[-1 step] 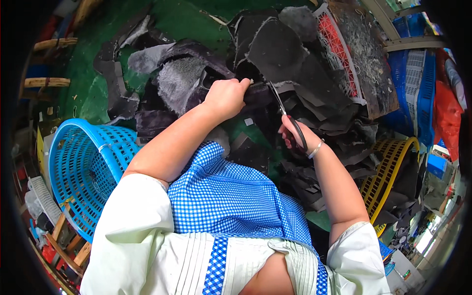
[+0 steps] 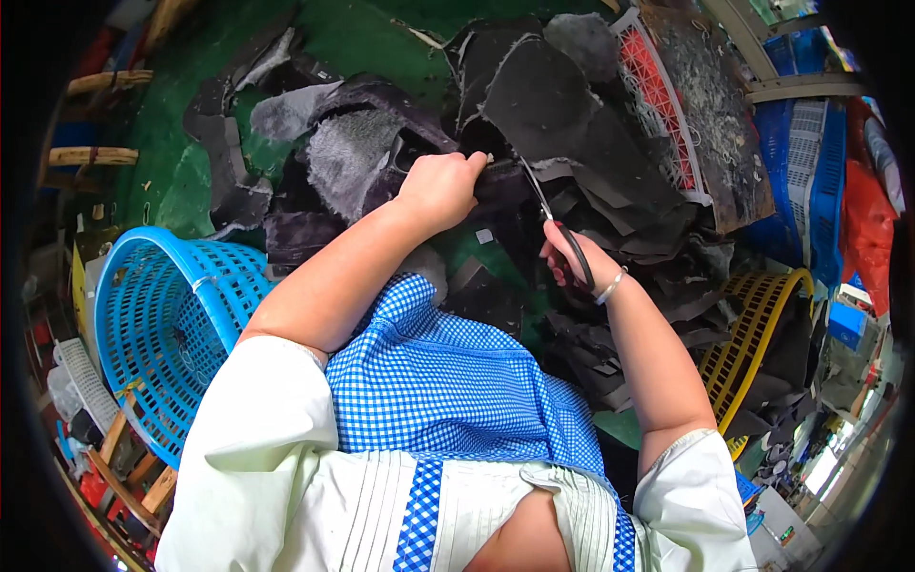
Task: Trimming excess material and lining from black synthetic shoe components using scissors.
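My left hand [image 2: 437, 191] is closed on the edge of a dark fabric piece [image 2: 502, 188], its fingers pinched at the top. In my right hand [image 2: 589, 259] is a pair of scissors [image 2: 536, 187] with black handles. The blades point up and to the left, close to the fabric's right end; whether they touch it I cannot tell. Left of my left hand lies grey plush fabric [image 2: 351, 157] with dark backing. Beyond the scissors, black fabric pieces [image 2: 543, 100] are heaped, and more layers lie under my right hand.
A blue plastic basket [image 2: 181, 315] leans at the left, tilted toward me. A yellow basket [image 2: 753, 338] stands at the right, partly behind my right arm. A red-and-white crate [image 2: 658, 105] and a worn board [image 2: 715, 114] lie at the far right of the green table [image 2: 172, 186].
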The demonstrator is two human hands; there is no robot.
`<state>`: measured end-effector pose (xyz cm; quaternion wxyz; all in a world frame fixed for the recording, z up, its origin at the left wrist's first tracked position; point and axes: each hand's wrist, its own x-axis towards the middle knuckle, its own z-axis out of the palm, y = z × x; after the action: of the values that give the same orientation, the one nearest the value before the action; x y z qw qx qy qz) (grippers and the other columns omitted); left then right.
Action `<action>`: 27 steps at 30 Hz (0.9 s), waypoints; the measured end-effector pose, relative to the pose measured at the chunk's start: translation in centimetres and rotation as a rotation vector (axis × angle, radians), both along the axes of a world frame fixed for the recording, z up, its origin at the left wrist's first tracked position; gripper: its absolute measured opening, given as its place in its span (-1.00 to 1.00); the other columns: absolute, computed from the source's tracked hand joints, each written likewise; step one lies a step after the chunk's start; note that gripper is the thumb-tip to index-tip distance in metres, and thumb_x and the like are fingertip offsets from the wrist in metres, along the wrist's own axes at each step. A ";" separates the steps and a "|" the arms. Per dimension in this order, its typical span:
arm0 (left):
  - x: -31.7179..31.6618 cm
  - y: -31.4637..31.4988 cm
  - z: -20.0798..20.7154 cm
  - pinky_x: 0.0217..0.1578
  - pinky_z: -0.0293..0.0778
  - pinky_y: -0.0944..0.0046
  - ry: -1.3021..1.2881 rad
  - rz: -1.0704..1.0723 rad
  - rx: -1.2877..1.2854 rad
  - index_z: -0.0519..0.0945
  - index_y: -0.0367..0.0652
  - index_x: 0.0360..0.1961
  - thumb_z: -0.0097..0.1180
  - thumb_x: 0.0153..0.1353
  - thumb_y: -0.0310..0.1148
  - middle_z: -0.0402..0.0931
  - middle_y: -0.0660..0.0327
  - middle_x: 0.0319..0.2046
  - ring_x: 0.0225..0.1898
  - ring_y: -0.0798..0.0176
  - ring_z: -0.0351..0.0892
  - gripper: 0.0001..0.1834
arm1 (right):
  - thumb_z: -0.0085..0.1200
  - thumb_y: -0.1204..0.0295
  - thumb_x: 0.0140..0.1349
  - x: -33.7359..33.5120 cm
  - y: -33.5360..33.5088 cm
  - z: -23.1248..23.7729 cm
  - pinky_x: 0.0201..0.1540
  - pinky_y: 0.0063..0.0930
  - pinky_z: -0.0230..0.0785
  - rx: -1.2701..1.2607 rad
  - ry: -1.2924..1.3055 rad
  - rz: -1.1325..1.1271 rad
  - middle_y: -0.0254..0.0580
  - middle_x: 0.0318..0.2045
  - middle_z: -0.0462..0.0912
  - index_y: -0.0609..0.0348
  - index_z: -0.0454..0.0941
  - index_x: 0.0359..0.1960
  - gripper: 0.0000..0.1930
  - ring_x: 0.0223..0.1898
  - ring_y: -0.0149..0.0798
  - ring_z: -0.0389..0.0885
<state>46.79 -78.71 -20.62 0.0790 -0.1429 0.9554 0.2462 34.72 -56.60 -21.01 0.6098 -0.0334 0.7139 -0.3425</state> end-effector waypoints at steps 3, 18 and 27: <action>0.6 0.0 0.4 -0.16 0.45 0.08 -0.026 0.025 0.009 0.40 -0.17 0.00 0.29 -0.13 -0.36 0.52 0.04 -0.27 -0.18 -0.03 0.54 -0.41 | 0.02 -0.21 0.11 0.3 -1.7 0.7 -0.67 -0.61 0.22 0.039 0.159 0.088 -0.37 -0.75 0.34 0.18 0.40 -0.61 -0.40 -0.76 -0.46 0.34; 1.6 5.7 9.4 0.08 0.35 0.13 0.820 0.060 0.720 0.04 -0.33 0.25 0.26 -0.14 -0.56 0.27 -0.08 0.08 0.10 0.00 0.38 -0.10 | -0.05 0.54 0.13 3.6 -7.5 10.5 -0.17 -0.52 0.42 -0.814 0.134 -0.738 -0.25 -0.33 0.62 0.25 0.59 -0.32 -0.84 -0.29 -0.36 0.58; 2.3 -5.8 4.0 0.08 0.24 -0.07 -0.227 -0.181 0.105 0.53 -0.18 -0.05 0.42 -0.33 -0.02 0.59 0.04 -0.25 -0.09 -0.03 0.53 -0.24 | -0.06 0.68 0.09 -5.5 -2.2 17.5 0.19 -0.08 0.27 -1.141 0.200 -0.764 -0.13 0.07 0.50 0.16 0.44 0.07 -0.55 0.09 -0.10 0.45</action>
<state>49.13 -84.50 -16.62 0.2159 -0.0787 0.9351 0.2698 29.26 -58.83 -3.53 0.2648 -0.1263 0.4367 -0.8504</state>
